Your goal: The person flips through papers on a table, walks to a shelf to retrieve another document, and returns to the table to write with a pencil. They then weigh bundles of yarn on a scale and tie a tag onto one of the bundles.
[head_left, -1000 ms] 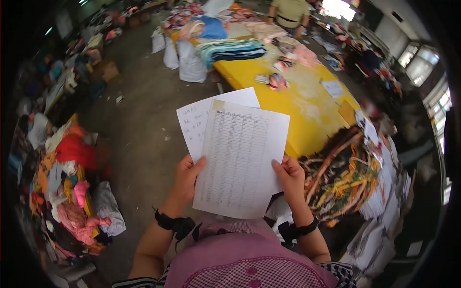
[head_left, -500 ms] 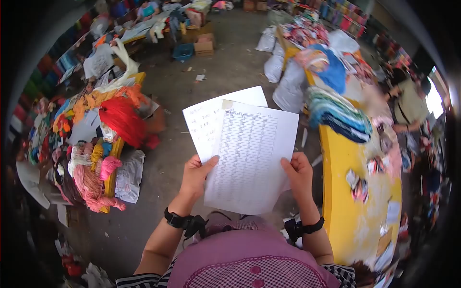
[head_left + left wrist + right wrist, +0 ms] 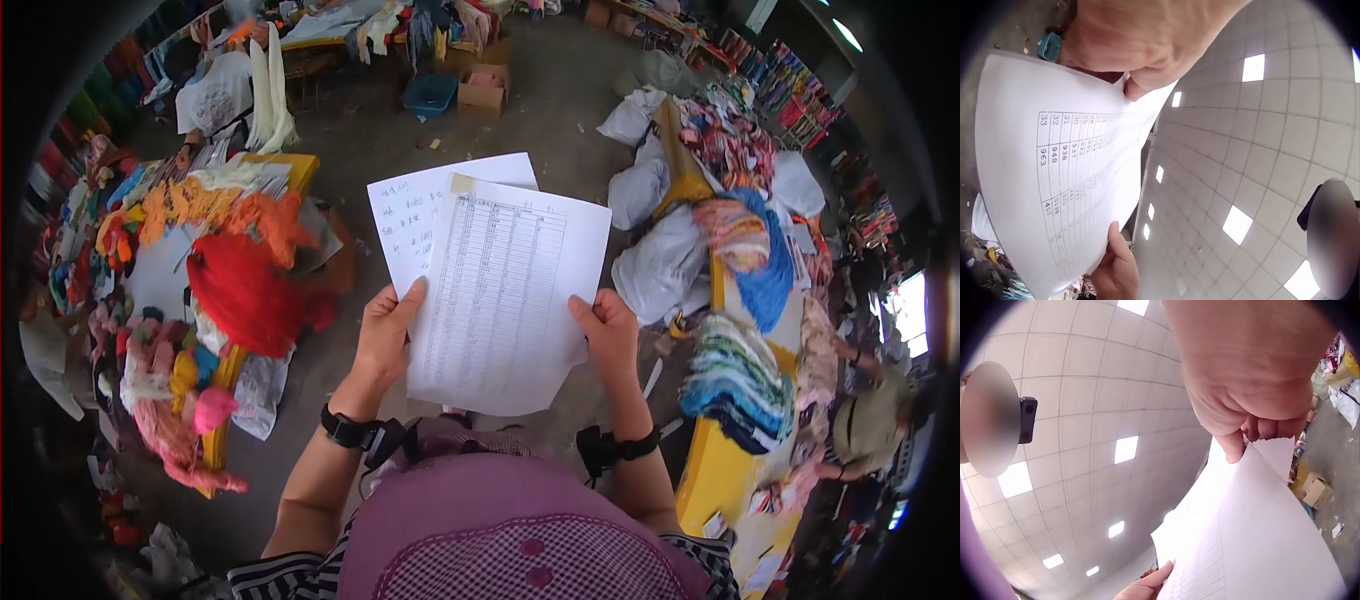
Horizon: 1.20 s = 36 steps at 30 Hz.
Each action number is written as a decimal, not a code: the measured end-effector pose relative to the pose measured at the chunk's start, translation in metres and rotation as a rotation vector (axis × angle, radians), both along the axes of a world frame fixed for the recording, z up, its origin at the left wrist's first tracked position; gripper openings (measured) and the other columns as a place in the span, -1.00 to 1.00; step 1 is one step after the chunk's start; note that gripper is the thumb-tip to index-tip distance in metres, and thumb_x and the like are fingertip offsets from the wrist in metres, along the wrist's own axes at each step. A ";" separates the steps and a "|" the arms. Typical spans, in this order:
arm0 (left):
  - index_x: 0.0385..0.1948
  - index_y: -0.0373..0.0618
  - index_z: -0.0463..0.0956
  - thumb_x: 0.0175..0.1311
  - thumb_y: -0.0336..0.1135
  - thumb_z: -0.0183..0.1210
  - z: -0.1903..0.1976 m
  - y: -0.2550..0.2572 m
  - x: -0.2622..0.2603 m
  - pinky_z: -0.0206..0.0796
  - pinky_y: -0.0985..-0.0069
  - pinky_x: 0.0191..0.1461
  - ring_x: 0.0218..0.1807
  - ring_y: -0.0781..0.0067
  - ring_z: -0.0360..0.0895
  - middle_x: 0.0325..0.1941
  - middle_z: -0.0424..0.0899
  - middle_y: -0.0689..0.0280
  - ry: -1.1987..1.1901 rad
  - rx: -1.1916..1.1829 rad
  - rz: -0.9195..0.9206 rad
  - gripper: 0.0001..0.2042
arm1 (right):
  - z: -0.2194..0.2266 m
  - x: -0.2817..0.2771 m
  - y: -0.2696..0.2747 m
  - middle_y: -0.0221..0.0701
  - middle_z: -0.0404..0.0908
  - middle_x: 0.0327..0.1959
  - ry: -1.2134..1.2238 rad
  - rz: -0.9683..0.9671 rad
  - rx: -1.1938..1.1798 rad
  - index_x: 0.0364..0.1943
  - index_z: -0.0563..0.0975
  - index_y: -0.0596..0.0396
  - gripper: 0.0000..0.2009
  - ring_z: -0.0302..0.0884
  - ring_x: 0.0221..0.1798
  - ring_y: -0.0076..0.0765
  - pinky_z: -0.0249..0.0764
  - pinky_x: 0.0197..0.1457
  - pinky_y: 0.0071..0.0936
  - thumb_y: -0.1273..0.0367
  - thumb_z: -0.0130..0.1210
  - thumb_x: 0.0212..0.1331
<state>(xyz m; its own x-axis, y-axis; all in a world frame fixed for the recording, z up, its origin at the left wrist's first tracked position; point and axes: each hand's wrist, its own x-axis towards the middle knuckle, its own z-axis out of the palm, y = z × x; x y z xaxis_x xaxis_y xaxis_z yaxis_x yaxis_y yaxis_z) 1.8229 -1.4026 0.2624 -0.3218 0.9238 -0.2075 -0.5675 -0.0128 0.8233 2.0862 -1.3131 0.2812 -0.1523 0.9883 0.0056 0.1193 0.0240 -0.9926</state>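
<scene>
A printed sheet of paper (image 3: 500, 290) with a ruled table of numbers is held up in front of the body by both hands. Behind it, slanted to the left, a second sheet with handwriting (image 3: 407, 205) sticks out at the top. My left hand (image 3: 385, 330) pinches the left edges, thumb on the front face. On the opposite edge, my right hand (image 3: 608, 330) pinches the paper with its thumb in front and fingers curled behind. The left wrist view shows the lower table rows close up. A folded-over corner (image 3: 1277, 455) shows at the right fingers.
At left, a yellow table (image 3: 300, 172) carries orange yarn and a red yarn heap (image 3: 245, 295). At right, another yellow table (image 3: 712, 470) bears striped blue-green textiles (image 3: 738, 385), with white sacks (image 3: 655, 260) beside it. A blue basket (image 3: 430, 95) and cardboard box (image 3: 483, 92) stand ahead. A person (image 3: 868, 425) is at far right.
The head view has swung left, so the right-hand table and striped textiles now lie further right, and the left table has come into fuller view. Both hands keep their hold on the sheets.
</scene>
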 end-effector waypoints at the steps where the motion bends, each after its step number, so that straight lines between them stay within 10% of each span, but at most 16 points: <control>1: -0.13 -0.28 0.55 0.36 -0.32 0.08 0.001 0.020 -0.010 0.42 0.60 -0.16 -0.26 0.61 0.57 -0.20 0.67 0.30 0.016 -0.012 -0.009 -0.78 | 0.001 -0.009 0.018 -0.57 0.51 -0.62 -0.073 -0.032 -0.021 -0.45 0.51 0.23 -0.82 0.31 -0.56 -0.78 0.22 -0.51 -0.72 0.40 0.23 0.12; 22: -0.12 -0.22 0.57 0.35 -0.30 0.10 0.018 0.479 -0.267 0.35 0.66 -0.13 -0.24 0.68 0.53 -0.20 0.66 0.39 0.033 -0.022 0.305 -0.79 | 0.003 -0.299 0.556 -0.63 0.47 -0.63 0.009 0.351 0.003 -0.43 0.51 0.21 -0.87 0.24 -0.57 -0.80 0.15 -0.53 -0.72 0.43 0.20 0.14; 36: -0.16 -0.24 0.55 0.37 -0.28 0.08 -0.009 0.700 -0.573 0.35 0.65 -0.17 -0.28 0.71 0.51 -0.24 0.65 0.40 0.048 -0.014 0.386 -0.79 | 0.008 -0.613 0.797 -0.60 0.51 -0.47 0.076 0.606 -0.041 -0.24 0.52 0.24 -0.86 0.33 -0.45 -0.76 0.26 -0.39 -0.73 0.47 0.15 0.16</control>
<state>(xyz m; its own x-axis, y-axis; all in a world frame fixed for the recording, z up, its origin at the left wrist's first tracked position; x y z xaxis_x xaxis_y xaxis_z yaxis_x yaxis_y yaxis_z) 1.2502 -0.7025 0.2537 -0.6551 0.7298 -0.1957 -0.4838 -0.2062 0.8505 1.4736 -0.5162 0.2890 -0.6880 0.7257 0.0023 0.0248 0.0267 -0.9993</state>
